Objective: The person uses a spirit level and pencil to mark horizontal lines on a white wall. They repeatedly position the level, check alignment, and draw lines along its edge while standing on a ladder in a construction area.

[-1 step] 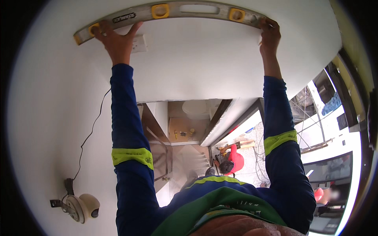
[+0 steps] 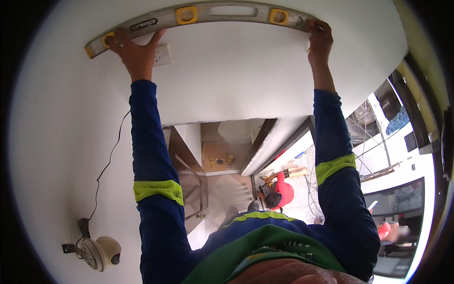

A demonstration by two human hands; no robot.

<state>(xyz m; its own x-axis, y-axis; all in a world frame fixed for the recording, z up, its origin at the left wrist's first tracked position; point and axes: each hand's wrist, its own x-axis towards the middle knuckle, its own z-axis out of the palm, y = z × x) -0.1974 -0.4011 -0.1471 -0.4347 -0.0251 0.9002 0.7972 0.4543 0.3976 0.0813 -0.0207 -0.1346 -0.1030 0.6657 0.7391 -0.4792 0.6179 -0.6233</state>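
Observation:
A long grey spirit level (image 2: 165, 21) with yellow vial frames lies across the white wall at the top of the view. My left hand (image 2: 135, 53) holds its left end, fingers over the bar by the end vial and thumb spread out along the lower edge. At the other end, my right hand (image 2: 320, 41) has its fingers closed on the bar. Both arms are stretched out, in dark blue sleeves with yellow-green bands. Just below the level, beside my left hand, a white wall outlet (image 2: 164, 55) shows in part.
A cream dome-shaped camera (image 2: 100, 253) hangs on the left wall, its black cable (image 2: 98, 179) running upward. Below are a doorway with a toilet (image 2: 234, 131), and a glass-paned frame (image 2: 191, 189). A person in red (image 2: 283, 191) crouches among cables at lower right. Scaffolding (image 2: 371, 125) stands beyond.
The level and both my hands sit slightly farther left in view, with the level's left end a little lower. My grip looks the same.

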